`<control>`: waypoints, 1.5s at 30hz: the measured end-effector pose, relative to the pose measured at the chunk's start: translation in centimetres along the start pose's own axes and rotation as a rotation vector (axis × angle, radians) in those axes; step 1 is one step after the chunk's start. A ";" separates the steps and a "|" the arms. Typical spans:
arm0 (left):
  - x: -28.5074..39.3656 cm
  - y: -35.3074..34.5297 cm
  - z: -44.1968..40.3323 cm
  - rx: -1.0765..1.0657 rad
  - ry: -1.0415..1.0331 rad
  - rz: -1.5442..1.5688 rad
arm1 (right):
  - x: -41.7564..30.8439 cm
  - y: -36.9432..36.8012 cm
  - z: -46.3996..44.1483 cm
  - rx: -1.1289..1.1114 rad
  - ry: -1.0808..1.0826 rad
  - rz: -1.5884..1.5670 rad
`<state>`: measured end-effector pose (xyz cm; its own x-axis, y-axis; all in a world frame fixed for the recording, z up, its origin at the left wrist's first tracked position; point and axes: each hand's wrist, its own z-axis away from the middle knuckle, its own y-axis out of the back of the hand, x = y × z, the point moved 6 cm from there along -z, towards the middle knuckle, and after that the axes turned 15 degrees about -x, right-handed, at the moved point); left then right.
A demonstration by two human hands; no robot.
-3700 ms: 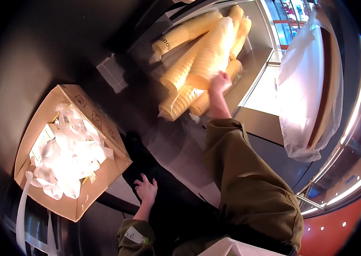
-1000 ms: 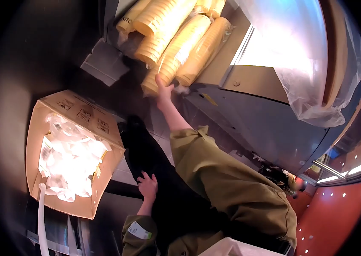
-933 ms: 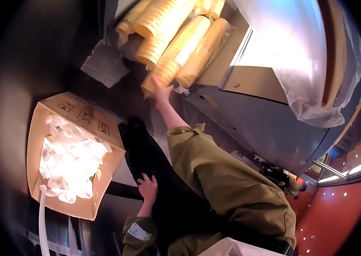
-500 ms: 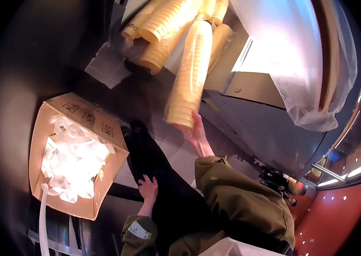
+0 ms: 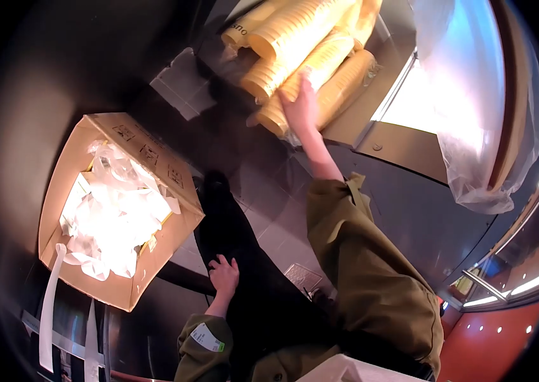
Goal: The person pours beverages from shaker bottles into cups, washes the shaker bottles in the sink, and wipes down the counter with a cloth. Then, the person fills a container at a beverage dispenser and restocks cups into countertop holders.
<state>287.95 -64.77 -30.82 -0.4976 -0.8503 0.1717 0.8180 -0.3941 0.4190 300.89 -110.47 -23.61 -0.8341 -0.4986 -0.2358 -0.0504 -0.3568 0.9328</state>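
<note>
My right hand (image 5: pixel 302 109) lies over a plastic-wrapped stack of yellow paper cups (image 5: pixel 328 54), thumb apart from the fingers; its fingers look stretched along the sleeve. This stack rests among several similar cup stacks (image 5: pixel 295 28), some showing dark printed letters. Another wrapped cup stack (image 5: pixel 346 86) lies just to the right of the hand. My left hand (image 5: pixel 224 275) rests on my dark-trousered leg with its fingers apart, holding nothing.
An open cardboard box (image 5: pixel 166 239) with crumpled white plastic (image 5: pixel 113 213) inside stands at the left. Strips of white material (image 5: pixel 50 312) hang below it. A clear plastic bag (image 5: pixel 483 184) hangs at the upper right, beside a grey cabinet panel (image 5: pixel 403 197). Tiled floor (image 5: pixel 273 197) shows between.
The cup stack my right hand held upright by its lower end now lies among the others. That hand has moved up and forward onto the stacks. My left hand stays on the leg.
</note>
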 end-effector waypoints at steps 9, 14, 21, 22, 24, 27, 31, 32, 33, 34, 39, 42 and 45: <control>-0.1 0.1 0.1 -0.003 0.044 0.083 | 5.6 -2.8 -3.2 -0.059 -0.086 -0.294; 0.1 -0.1 -0.4 -0.042 0.049 0.145 | 14.4 3.9 1.7 -0.017 0.004 -2.045; 0.6 0.4 -0.6 -0.029 0.046 0.104 | 17.5 0.4 9.1 0.165 -0.280 -2.247; 0.7 0.6 -0.6 -0.045 0.050 0.099 | 16.1 0.6 10.5 0.083 -0.210 -2.416; 0.9 0.9 -0.9 -0.048 0.052 0.084 | 13.8 1.2 13.5 -0.110 -0.038 -2.738; 1.0 0.6 -0.9 -0.045 0.041 0.050 | 12.5 0.2 19.4 -0.177 -0.091 -3.008; 1.2 1.0 -1.1 -0.034 0.009 0.033 | 13.1 0.2 24.8 0.050 -0.169 -2.813; 1.3 0.9 -1.0 -0.026 -0.002 0.030 | 13.0 0.2 25.0 -0.028 -0.138 -2.830; 1.2 0.7 -0.9 -0.032 0.001 0.033 | 12.9 0.2 25.3 -0.105 -0.109 -2.845; 1.1 0.8 -0.9 -0.038 0.002 0.035 | 12.5 0.3 25.6 -0.180 -0.076 -2.860; 0.6 0.8 -0.8 -0.048 -0.006 0.064 | 14.5 -2.1 26.1 -0.018 -0.242 -2.860; 0.5 0.9 -0.8 -0.060 0.007 0.075 | 14.5 -2.6 24.5 0.150 -0.369 -2.845; 0.2 0.3 -0.6 -0.015 0.007 0.070 | 9.9 -1.1 19.0 -0.017 -0.312 -2.920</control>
<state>288.25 -65.30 -31.17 -0.4372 -0.8783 0.1935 0.8548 -0.3389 0.3931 282.22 -100.01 -21.81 0.8087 0.5860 0.0520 -0.2360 0.4041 -0.8837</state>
